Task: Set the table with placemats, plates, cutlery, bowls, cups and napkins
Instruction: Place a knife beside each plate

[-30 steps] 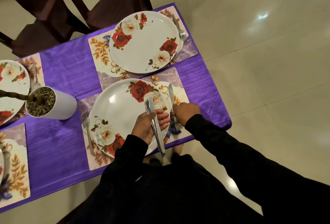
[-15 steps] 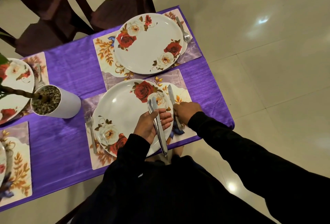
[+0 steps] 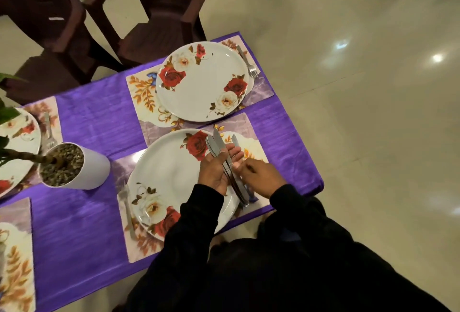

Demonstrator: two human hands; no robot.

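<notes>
Two slim steel knives [image 3: 225,162] bunched in the left hand's [image 3: 216,169] curled grip above the round rose-printed plate [image 3: 171,177], right hand [image 3: 261,176] with fingers bent touching their handles, third knife [image 3: 235,140] flat on the glossy placemat [image 3: 251,135], purple cloth-covered table [image 3: 99,122].

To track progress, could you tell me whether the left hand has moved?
Yes: the left hand shifted farther across the near plate, toward its red rose.

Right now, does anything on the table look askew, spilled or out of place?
Nothing spilled or damaged. The only oddity: the far plate overhangs its placemat and nearly touches the near plate. The potted plant leans left.
</notes>
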